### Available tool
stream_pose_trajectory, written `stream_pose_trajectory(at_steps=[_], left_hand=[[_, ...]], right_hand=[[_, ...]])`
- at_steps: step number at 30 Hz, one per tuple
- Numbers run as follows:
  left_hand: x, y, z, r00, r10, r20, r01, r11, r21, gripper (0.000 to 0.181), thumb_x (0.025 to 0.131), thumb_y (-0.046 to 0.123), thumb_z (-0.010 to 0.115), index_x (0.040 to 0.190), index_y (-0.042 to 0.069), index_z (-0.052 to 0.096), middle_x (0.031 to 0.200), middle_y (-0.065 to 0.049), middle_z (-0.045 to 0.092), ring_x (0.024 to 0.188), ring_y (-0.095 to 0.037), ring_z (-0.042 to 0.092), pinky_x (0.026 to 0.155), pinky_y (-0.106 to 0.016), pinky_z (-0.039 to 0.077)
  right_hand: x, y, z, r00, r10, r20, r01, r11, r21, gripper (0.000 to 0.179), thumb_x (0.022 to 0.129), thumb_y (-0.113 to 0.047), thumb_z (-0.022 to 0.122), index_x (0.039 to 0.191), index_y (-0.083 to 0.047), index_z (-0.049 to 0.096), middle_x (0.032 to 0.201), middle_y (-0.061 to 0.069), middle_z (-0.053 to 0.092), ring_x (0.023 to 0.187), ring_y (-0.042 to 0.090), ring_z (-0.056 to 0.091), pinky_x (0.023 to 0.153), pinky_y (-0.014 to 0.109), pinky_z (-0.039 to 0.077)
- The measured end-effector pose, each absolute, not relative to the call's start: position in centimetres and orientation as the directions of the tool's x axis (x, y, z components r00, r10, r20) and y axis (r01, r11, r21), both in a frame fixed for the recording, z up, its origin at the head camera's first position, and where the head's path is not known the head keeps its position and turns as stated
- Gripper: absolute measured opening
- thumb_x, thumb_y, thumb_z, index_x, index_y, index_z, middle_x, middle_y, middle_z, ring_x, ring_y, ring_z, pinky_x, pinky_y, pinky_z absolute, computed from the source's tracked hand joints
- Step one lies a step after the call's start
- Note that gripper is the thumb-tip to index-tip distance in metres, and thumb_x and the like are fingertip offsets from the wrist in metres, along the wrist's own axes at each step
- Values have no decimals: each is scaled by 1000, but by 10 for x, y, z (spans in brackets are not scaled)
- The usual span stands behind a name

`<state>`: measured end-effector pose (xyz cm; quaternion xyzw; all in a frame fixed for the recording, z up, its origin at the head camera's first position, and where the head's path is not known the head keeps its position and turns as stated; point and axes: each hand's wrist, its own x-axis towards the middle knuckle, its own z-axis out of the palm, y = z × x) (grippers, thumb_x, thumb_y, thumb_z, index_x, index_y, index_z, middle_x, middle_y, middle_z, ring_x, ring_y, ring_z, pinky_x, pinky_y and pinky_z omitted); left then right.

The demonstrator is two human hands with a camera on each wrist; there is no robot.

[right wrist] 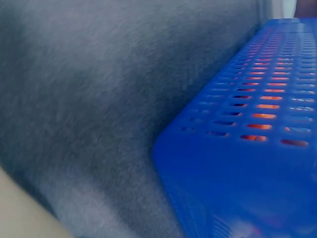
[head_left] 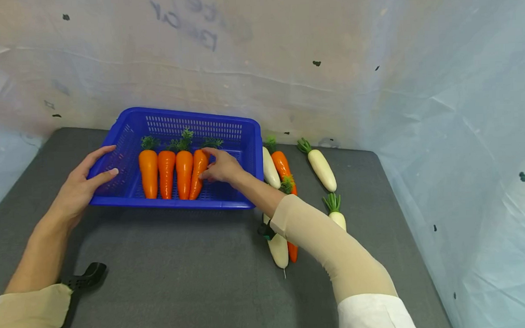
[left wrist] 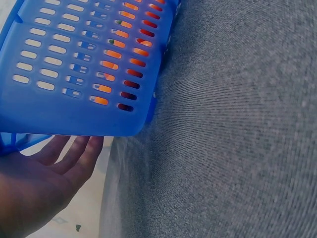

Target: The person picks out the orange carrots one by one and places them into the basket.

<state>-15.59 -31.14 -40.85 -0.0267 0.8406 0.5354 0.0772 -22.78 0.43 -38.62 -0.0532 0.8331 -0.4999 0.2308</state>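
A blue plastic basket with slotted walls stands on the grey table. Inside it, several orange carrots lie side by side in a row, leafy tops toward the back; the leftmost carrot is the thickest. My left hand holds the basket's left end, thumb over the rim; in the left wrist view its fingers reach along the end wall. Reaching in from the right, my right hand pinches the upper part of the rightmost carrot in the row. The right wrist view shows only the basket's outer wall, not the hand.
Right of the basket lie white radishes, one at the back, one nearer partly behind my sleeve, others beside the basket. An orange carrot and another carrot lie among them. Sheeting rises behind the table.
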Motion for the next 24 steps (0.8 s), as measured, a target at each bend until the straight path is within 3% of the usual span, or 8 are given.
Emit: stream_pose_trajectory(at_steps=[4,7,11,16,20,24], left_hand=[[-156,-311,-409,-988,32,-153,-125,426,896,61,103,40,50,156,44,20,162,-22,10,119,-39,37,69,-12,44],[-156,-310,-410,-988,29,-154,-127,428,895,61,103,40,50,156,44,20,162,-24,10,118,-38,38,68,-13,45],[-157,-310,-410,-986,26,-164,-137,429,893,61,103,42,49,156,46,18,163,-23,8,121,-45,36,68,-14,44],[-157,-310,-409,-985,25,-171,-143,430,892,61,103,42,48,156,46,17,163,-22,6,125,-50,33,70,-17,42],[-156,-311,-409,-986,23,-163,-138,421,896,61,103,41,49,156,46,19,163,-23,8,122,-45,36,68,-15,45],[-156,-311,-409,-986,26,-166,-140,417,898,61,104,40,49,156,46,19,162,-24,9,116,-35,41,68,-15,47]], right_hand=[[-227,7,-383,-890,-325,-319,174,404,-898,76,82,6,76,149,-12,46,94,17,65,90,37,68,84,45,55],[-226,10,-379,-891,-333,-310,188,350,-918,73,84,7,75,149,-12,46,101,22,62,86,31,67,87,46,54],[-225,14,-374,-887,-356,-292,184,308,-933,71,86,5,74,149,-13,47,109,24,59,84,22,64,89,45,53],[-225,19,-370,-881,-394,-263,161,273,-948,69,88,2,73,149,-18,47,121,24,59,96,26,66,91,46,52],[-227,24,-366,-880,-411,-237,144,245,-959,67,89,-1,73,148,-20,48,127,24,61,102,32,67,92,48,51],[-228,31,-359,-871,-438,-223,126,239,-963,65,90,-4,72,148,-22,47,131,23,60,105,29,67,90,41,53]])
